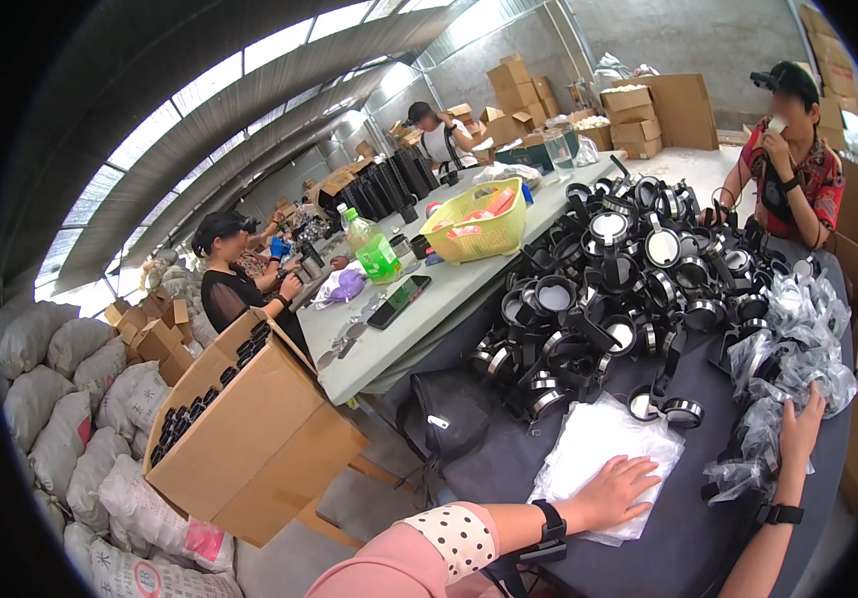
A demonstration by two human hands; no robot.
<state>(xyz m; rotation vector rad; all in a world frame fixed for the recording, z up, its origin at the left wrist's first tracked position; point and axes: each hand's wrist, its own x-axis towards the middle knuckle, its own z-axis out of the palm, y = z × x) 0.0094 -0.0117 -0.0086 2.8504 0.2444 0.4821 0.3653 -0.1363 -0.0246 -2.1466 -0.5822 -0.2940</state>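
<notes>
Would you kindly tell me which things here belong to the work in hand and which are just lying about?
In hand: left hand on stack of clear bags; right hand at bagged pieces; black ring parts.
Lying about: green bottle, yellow basket, phone.

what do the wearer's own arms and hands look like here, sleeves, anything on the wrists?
Both hands are bare, no gloves. The left hand comes out of a pink sleeve with a white cuff dotted in black, and a black wristband with a boxy body sits just past the cuff. The right hand has a bare forearm with no sleeve in view and a black band at the wrist.
</notes>
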